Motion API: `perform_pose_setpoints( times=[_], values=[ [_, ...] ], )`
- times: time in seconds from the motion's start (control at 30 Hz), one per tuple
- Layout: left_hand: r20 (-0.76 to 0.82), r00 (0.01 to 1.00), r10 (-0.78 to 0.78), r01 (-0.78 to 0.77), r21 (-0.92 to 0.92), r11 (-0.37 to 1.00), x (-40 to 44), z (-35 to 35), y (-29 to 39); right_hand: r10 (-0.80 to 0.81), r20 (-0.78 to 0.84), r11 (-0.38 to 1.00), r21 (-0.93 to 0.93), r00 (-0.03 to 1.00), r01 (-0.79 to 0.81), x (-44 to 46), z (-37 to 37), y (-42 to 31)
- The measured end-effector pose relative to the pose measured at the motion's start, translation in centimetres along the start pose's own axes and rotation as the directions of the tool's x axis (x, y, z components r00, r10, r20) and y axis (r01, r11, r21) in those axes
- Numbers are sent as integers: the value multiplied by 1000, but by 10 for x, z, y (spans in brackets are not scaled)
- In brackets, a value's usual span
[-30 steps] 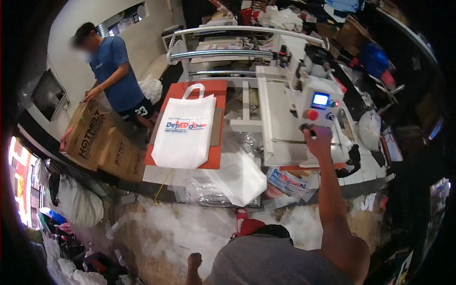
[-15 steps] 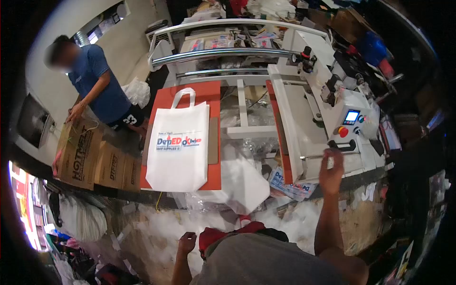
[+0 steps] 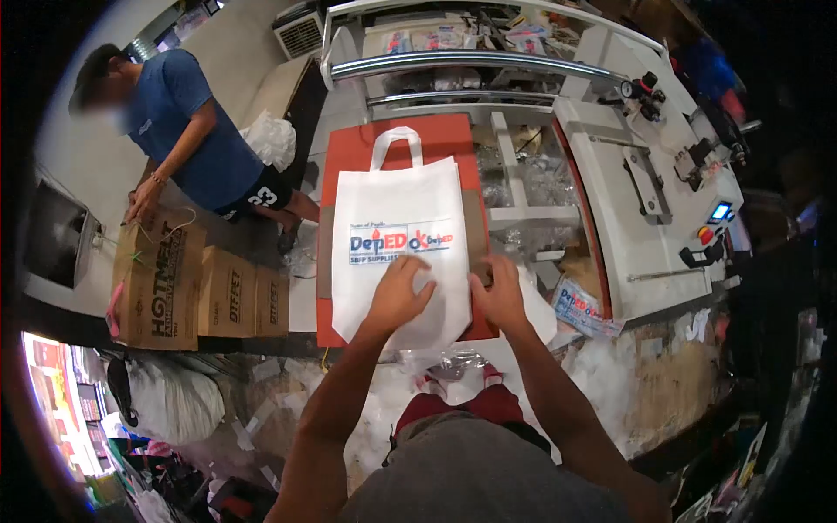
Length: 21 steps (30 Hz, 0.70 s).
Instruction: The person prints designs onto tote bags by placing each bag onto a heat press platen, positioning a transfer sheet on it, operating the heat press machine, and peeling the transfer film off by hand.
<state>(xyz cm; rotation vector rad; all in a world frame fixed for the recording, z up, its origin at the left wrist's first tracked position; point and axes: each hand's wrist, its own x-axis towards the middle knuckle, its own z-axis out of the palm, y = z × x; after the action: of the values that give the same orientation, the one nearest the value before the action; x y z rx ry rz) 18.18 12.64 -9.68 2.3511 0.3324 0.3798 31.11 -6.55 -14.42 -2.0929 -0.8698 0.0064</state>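
A white tote bag lies flat on a red press bed, its loop handle pointing away from me. Blue and red DepED lettering is printed across its middle. Over the lower part of the print is my left hand, thumb and fingers apart and holding nothing. My right hand is at the bag's right edge, fingers spread and slightly bent, also with nothing in it. Whether either hand touches the fabric I cannot tell.
The heat press head stands to the right, with a control panel. A steel rail crosses behind. On the left, a person in a blue shirt handles a cardboard box. A printed sheet hangs near the front edge.
My right hand has moved left from beside the press controls to the bag's right edge. My left hand has risen from near my waist to over the bag. The view has shifted.
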Motion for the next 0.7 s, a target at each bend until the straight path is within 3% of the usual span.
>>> perform_pose_setpoints(
  times=[0.13, 0.23, 0.37, 0.43, 0.47, 0.5, 0.53, 0.57, 0.6, 0.63, 0.67, 0.7],
  values=[
    [-72, 983, 170, -168, 37, 985, 45, 22, -24, 208, -12, 978, -31, 978, -209, 1, 32, 0],
    [-84, 950, 302, -292, 114, 950, 59, 43, -34, 209, -30, 976, -52, 977, -211, -4, 35, -2],
    [-100, 955, 280, -272, 86, 959, 78, 56, -46, 190, -51, 979, -70, 980, -194, -5, 38, 2],
    [-177, 974, 140, -132, 57, 990, 90, 37, -60, 180, -44, 981, -68, 983, -183, -7, 40, 4],
    [-345, 936, 73, -66, 31, 997, 95, 22, -71, 183, -40, 980, -68, 982, -185, -8, 40, 5],
    [-371, 928, 21, -15, 20, 1000, 105, 2, -104, 185, -38, 980, -61, 982, -187, -7, 38, 2],
    [-374, 918, -130, 87, -128, 988, 116, -14, -159, 186, -36, 981, -53, 982, -187, -7, 37, 1],
    [-497, 850, -176, 211, 15, 977, 110, -65, -145, 165, -51, 984, -60, 985, -168, -8, 38, 4],
    [-499, 814, -297, 324, -33, 945, 113, -98, -180, 160, -44, 985, -55, 986, -163, -8, 39, 5],
    [-549, 721, -422, 358, -226, 906, 106, -132, -215, 157, -54, 986, -49, 986, -159, -8, 40, 6],
    [-631, 681, -372, 317, -203, 926, 93, -164, -259, 153, -64, 987, -42, 986, -156, -9, 41, 6],
    [-696, 608, -382, 398, -150, 905, 72, -193, -269, 147, -62, 987, -55, 987, -150, -9, 42, 9]
  ],
)
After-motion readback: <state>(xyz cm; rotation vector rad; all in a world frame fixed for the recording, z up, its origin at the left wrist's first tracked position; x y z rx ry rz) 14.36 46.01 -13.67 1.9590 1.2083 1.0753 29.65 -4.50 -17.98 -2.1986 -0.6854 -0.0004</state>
